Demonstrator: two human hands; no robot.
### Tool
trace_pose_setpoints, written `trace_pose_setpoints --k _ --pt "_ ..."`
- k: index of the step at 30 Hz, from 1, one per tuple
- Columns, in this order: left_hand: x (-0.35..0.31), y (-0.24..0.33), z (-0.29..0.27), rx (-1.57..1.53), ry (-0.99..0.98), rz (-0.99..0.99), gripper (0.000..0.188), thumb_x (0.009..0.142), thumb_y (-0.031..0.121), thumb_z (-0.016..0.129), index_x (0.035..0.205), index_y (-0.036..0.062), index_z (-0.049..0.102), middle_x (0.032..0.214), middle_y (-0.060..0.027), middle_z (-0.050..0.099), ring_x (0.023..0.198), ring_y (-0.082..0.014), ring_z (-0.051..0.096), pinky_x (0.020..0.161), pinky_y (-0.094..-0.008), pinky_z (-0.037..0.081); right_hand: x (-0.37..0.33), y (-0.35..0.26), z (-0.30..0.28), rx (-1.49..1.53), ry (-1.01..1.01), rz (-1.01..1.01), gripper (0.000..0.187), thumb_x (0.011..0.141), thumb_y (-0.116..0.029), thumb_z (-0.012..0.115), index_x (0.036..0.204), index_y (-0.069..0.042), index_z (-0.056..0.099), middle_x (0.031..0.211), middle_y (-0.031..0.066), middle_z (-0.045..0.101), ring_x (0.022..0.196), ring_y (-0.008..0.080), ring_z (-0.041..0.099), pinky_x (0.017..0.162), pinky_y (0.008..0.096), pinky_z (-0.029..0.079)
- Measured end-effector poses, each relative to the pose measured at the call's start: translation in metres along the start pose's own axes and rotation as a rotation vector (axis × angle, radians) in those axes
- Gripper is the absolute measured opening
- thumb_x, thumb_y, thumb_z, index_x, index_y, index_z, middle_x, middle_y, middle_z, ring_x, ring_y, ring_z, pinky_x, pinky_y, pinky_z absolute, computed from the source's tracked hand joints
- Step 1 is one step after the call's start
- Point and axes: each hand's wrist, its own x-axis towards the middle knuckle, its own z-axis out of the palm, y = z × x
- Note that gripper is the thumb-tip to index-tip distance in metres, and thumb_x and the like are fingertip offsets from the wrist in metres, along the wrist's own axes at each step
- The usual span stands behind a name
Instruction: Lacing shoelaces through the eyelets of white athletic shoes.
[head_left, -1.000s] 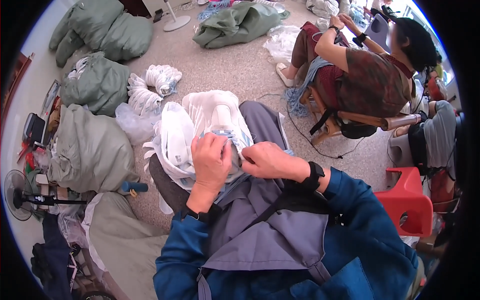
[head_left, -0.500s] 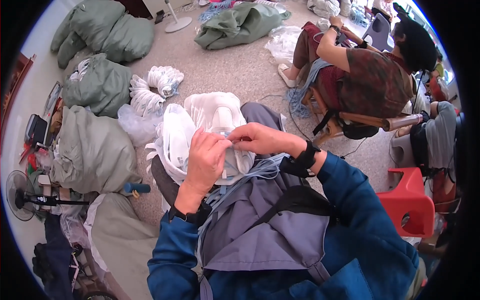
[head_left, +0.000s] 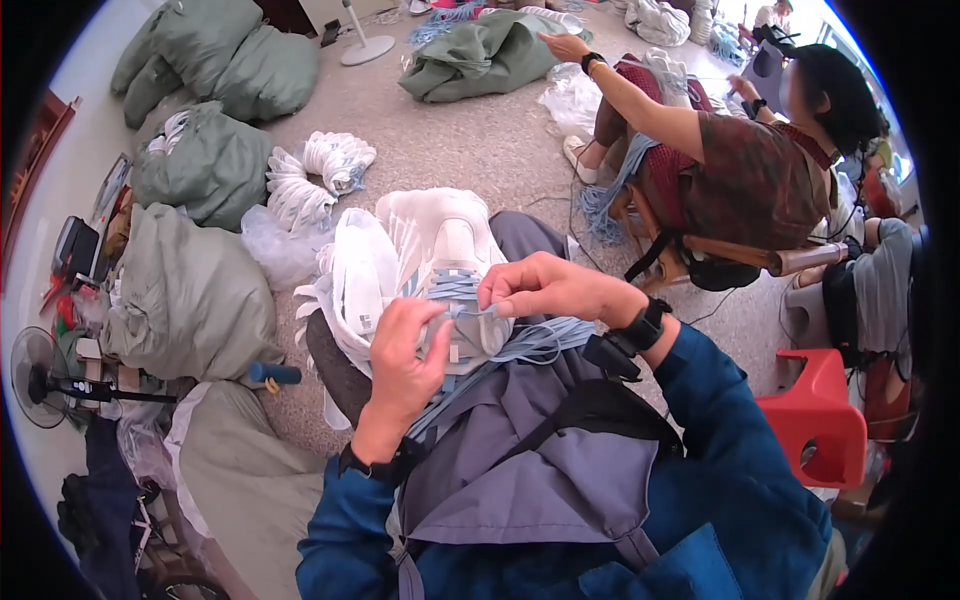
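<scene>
On my lap lies a white shoe upper [head_left: 440, 225] with light-blue shoelace [head_left: 455, 283] crossing its front in several rows. My right hand [head_left: 560, 288] is over its right side, thumb and forefinger closed on a thin light-blue lace near the eyelets. My left hand [head_left: 400, 355] is at the upper's left edge, its thumb apart from the slightly blurred forefinger; I see nothing held in it. Against the left side of this upper lean more white shoe uppers [head_left: 358, 270]. A bundle of loose blue laces [head_left: 545, 340] lies across my grey apron [head_left: 540, 480], below my right hand.
Green-grey sacks [head_left: 190, 300] line the left side, with stacked white uppers [head_left: 335, 160] beside them. A fan [head_left: 40, 380] stands at far left. A co-worker [head_left: 750, 170] sits at upper right, one arm stretched out. A red stool [head_left: 820, 415] is at right.
My hands have drawn apart, uncovering the crossed laces: the left lower, the right slightly rightward. My left thumb and forefinger have separated. The co-worker's arm has swung outward to the left.
</scene>
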Motion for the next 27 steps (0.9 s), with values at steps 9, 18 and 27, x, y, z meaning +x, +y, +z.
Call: trace_pose_setpoints --k 9,18,27 --pt "-0.074 -0.016 -0.014 -0.776 -0.266 -0.937 0.033 0.098 0.011 0.066 0.124 -0.0079 0.058 0.102 -0.0130 0.072 0.087 -0.0160 0.070 0.078 -0.0289 0.059 -0.060 -0.057 -0.014 0.328 0.171 -0.229 0.025 0.104 -0.024 0.059 0.097 -0.001 0.065 0.094 0.0059 0.067 0.101 0.0167 0.064 0.102 0.0392 0.046" --pt "-0.071 -0.005 -0.005 -1.296 0.027 -1.152 0.039 0.100 0.017 0.063 0.131 -0.0049 0.053 0.125 -0.0176 0.065 0.112 -0.0253 0.066 0.098 -0.0370 0.053 -0.123 -0.106 -0.033 0.563 0.425 -0.506 0.027 0.110 -0.032 0.047 0.088 -0.016 0.046 0.069 -0.0041 0.040 0.076 0.0140 0.046 0.095 0.0390 0.041" --pt "-0.070 -0.011 -0.001 -1.459 0.123 -1.186 0.035 0.099 0.020 0.063 0.127 -0.0001 0.057 0.126 -0.0153 0.063 0.124 -0.0284 0.058 0.112 -0.0448 0.041 -0.195 -0.155 -0.065 0.769 0.454 -0.791 0.022 0.106 -0.016 0.053 0.088 -0.012 0.042 0.078 -0.0014 0.039 0.077 0.0137 0.045 0.098 0.0392 0.037"
